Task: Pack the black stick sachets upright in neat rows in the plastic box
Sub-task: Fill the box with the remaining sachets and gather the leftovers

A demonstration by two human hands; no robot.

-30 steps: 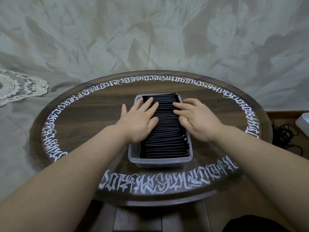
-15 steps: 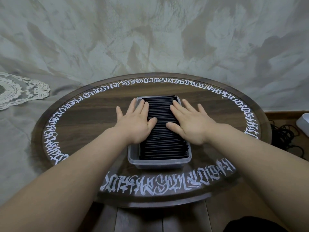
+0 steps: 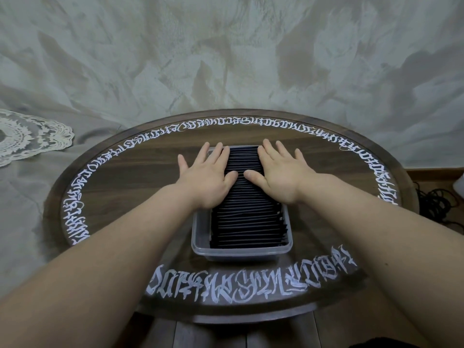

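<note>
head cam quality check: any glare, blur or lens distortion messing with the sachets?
Head view: strong wide-angle bowing, forearms balloon at the lower corners. Dim, flat lighting; black sachets merge into a dark block, edges faintly separable. Soft reflection on the table beside the plastic box. No motion blur on left hand or right hand.

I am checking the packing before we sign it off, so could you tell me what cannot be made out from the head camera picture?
- Far sachets: their outer ends, under the left hand and right hand.
- Plastic box: far corners, hidden by the fingers.
- Sachet print and count: too small and dark.
- White object: cut off by the right edge.
- Table lettering: unreadable.
</note>
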